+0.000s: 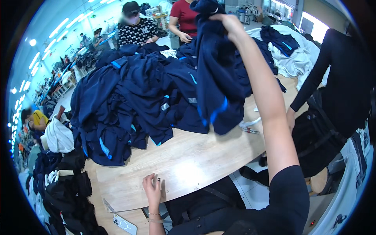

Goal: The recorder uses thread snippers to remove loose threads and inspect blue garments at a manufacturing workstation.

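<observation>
right hand (230, 24) grips 1 navy garment (219, 74), top cut off | left hand (153, 188) loosely open over table (211, 156) | 1 phone (125, 224) | clothes heap (129, 84): overlapping, uncountable

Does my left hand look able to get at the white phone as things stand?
Probably yes: the left hand looks empty, the white phone lies close by, to its left and nearer the lower edge of the view, and nothing covers it.

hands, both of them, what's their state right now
Left hand: open, holding nothing, at the table.
Right hand: closed, holding up a dark blue garment.
</observation>
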`<state>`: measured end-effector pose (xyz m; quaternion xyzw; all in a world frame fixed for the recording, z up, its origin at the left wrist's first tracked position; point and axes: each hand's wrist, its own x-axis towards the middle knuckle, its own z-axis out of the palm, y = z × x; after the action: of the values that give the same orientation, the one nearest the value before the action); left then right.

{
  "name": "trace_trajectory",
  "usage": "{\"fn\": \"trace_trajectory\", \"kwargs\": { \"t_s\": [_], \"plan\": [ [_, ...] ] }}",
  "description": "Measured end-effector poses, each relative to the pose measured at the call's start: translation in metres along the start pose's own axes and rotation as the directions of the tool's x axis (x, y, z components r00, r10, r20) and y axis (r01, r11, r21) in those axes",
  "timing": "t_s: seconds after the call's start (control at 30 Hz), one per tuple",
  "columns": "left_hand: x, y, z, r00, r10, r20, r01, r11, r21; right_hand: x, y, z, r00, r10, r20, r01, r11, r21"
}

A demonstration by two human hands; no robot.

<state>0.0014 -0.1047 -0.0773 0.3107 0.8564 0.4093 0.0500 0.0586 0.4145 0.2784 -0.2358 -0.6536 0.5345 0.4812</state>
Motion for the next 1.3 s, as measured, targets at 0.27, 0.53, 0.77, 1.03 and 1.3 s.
{"fn": "trace_trajectory", "kwargs": {
  "t_s": [0.27,0.53,0.77,1.03,1.3],
  "plan": [
    [0.005,0.023,0.058,0.978,0.207,-0.038,-0.198,0.965,0.171,0.213,0.096,-0.075,0.896,0.137,-0.422,-0.103,0.989,0.102],
    [0.000,0.020,0.041,0.992,0.122,0.026,-0.124,0.959,0.256,0.133,0.166,-0.015,0.912,0.292,-0.289,-0.328,0.941,-0.084],
    [0.058,0.041,0.073,0.980,0.125,0.157,-0.162,0.953,0.257,0.165,0.190,-0.011,0.916,0.208,-0.344,-0.302,0.921,-0.246],
    [0.067,0.047,0.085,0.972,0.057,0.229,-0.171,0.840,0.515,0.182,0.211,0.021,0.880,0.277,-0.385,-0.380,0.898,-0.222],
    [0.068,0.046,0.088,0.974,0.073,0.216,-0.171,0.860,0.480,0.137,0.155,0.007,0.957,0.014,-0.289,-0.135,0.904,-0.406]
  ]
}}
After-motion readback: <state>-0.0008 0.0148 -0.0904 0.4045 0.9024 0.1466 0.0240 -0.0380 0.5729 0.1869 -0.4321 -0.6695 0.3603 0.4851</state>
